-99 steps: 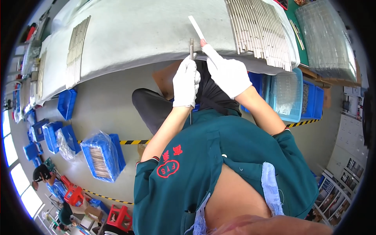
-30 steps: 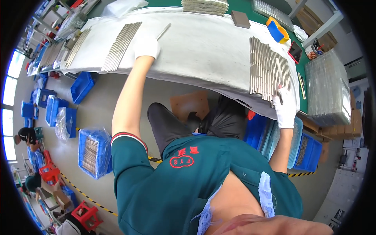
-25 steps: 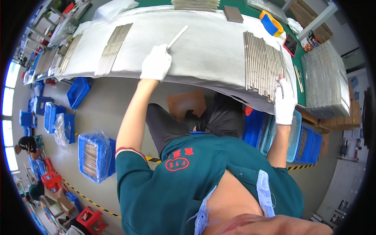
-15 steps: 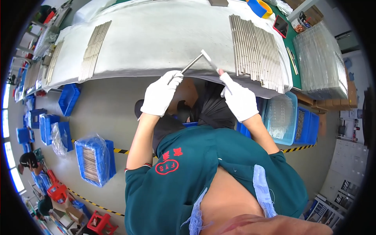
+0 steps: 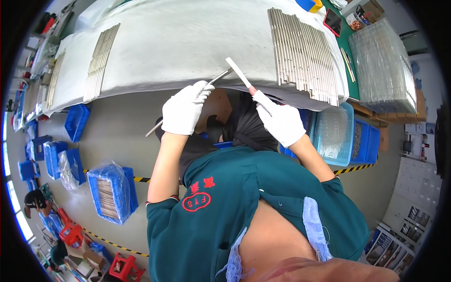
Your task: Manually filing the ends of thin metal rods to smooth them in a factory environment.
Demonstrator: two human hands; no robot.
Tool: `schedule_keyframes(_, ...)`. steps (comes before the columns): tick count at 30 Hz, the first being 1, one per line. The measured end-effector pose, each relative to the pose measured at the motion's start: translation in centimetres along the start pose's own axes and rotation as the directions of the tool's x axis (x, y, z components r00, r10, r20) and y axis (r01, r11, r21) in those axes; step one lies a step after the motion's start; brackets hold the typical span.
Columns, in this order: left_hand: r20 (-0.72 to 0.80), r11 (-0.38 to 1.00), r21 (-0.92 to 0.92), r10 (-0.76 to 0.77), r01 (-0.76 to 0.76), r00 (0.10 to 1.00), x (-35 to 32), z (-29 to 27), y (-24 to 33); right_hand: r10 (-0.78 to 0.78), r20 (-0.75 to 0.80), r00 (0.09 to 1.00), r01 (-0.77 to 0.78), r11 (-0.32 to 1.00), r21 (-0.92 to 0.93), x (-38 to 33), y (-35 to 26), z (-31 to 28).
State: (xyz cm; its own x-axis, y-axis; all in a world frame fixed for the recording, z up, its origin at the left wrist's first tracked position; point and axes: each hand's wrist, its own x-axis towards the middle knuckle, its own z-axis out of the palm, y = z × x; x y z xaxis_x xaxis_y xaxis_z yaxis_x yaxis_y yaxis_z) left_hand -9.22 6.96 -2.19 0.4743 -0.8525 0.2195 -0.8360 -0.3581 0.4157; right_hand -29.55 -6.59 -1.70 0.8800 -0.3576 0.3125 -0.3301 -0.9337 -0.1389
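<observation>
My left hand (image 5: 184, 110), in a white glove, is closed around a thin metal rod (image 5: 221, 76). The rod slants up to the right past the table's near edge, and its other end sticks out below the hand. My right hand (image 5: 281, 123), also gloved with a bare fingertip showing, grips a narrow flat white strip (image 5: 238, 72). Near its upper end, the strip crosses the tip of the rod and appears to touch it. Both hands are in front of the table, over my lap.
On the cloth-covered table (image 5: 188, 42), rows of metal rods lie at right (image 5: 303, 54) and left (image 5: 101, 63). A phone (image 5: 333, 22) and a stack of clear plastic trays (image 5: 383, 66) are at the right. Blue crates (image 5: 110, 192) stand on the floor, and a light-blue basket (image 5: 347, 155) is beside me.
My left hand has shifted left, and the rod now shows below it as well. The white strip has moved left across the rod's tip, with the right hand following slightly.
</observation>
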Motion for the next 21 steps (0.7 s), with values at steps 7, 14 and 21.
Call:
schedule_keyframes(7,0.031,0.999,0.002,0.041,-0.041,0.999,1.1,0.0,0.3,-0.009,0.121,0.993,0.017,0.998,-0.065,0.1,0.3,-0.1)
schedule_keyframes(14,0.209,0.956,-0.289,0.016,0.046,0.978,2.1,0.1,-0.1,-0.069,0.191,0.979,0.078,0.996,-0.044,0.2,-0.1,-0.7)
schedule_keyframes(21,0.305,0.975,-0.201,-0.029,0.095,0.952,2.7,-0.6,0.0,-0.108,0.088,0.99,0.115,0.99,-0.087,1.2,0.1,1.5)
